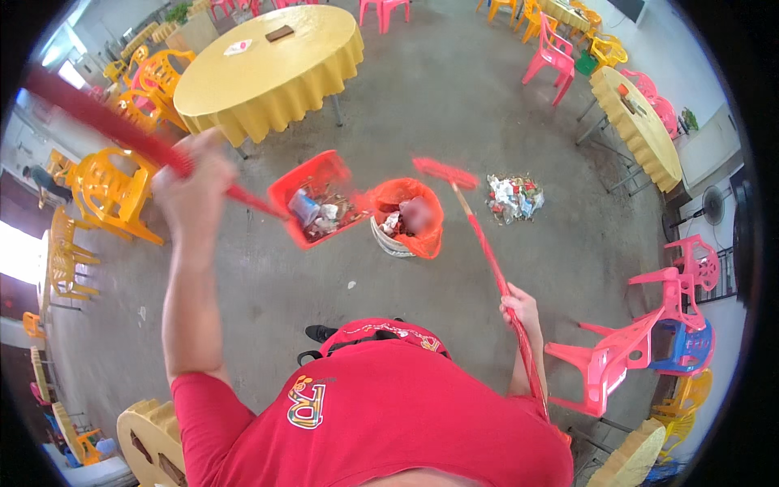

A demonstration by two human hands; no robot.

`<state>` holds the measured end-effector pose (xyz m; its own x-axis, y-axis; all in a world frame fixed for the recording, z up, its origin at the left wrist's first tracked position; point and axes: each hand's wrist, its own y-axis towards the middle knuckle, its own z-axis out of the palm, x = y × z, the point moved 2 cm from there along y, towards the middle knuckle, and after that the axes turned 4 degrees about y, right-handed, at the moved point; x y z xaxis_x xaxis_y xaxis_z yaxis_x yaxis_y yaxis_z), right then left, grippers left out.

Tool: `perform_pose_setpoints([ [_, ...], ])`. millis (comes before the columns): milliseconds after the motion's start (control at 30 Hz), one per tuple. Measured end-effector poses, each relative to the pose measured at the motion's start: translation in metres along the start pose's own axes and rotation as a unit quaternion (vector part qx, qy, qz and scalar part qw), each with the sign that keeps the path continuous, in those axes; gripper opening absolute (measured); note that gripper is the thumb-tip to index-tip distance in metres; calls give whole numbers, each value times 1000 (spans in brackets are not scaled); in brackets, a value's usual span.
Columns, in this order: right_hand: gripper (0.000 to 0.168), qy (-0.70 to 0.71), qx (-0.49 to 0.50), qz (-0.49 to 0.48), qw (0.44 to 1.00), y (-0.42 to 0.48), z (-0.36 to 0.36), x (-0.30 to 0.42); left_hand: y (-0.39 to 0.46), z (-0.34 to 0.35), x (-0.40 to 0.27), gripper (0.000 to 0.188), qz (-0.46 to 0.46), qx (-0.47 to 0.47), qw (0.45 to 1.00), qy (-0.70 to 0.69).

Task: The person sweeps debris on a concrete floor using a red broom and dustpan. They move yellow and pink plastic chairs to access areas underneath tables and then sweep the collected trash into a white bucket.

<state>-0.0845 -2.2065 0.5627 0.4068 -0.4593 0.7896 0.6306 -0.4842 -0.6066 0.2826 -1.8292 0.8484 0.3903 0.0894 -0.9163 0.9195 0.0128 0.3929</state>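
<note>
My left hand (196, 182), raised and blurred, grips the red handle (122, 131) of a long-handled dustpan (280, 189). Dirt, crumpled tissues and a clear plastic cup (303, 207) lie in its red pan, which is tilted beside a bucket. That white bucket (389, 245) is lined with an orange-red plastic bag (426, 242) and holds rubbish. In my right hand (521, 307) is the red-wrapped stick of a broom (487, 249). The broom's red head (446, 173) lies between the bucket and a heap of swept litter (515, 198) on the floor.
A round table with a yellow cloth (274, 67) stands ahead on the left. Yellow chairs (115, 189) line the left side, and pink chairs (608, 359) stand on the right. A smaller table (645, 128) is at far right. A small white scrap (351, 284) lies on the concrete floor (292, 292).
</note>
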Motion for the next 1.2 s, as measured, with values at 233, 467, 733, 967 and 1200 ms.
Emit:
perform_pose_setpoints([
  [233, 36, 93, -65, 15, 993, -40, -55, -58, -111, 203, -4, 6, 178, 381, 907, 16],
  [467, 33, 172, -83, 44, 981, -81, -59, -94, -290, 285, 91, 23, 417, 551, 711, 126],
  [733, 18, 298, -159, 60, 939, -111, -46, -124, -351, 293, 105, 20, 404, 723, 539, 155],
  [967, 26, 284, -190, 86, 936, -108, -58, -109, -345, 335, 65, 16, 381, 777, 473, 167],
  [1200, 47, 277, -190, 50, 941, -84, -136, -88, -263, 468, 8, 19, 380, 705, 557, 220],
])
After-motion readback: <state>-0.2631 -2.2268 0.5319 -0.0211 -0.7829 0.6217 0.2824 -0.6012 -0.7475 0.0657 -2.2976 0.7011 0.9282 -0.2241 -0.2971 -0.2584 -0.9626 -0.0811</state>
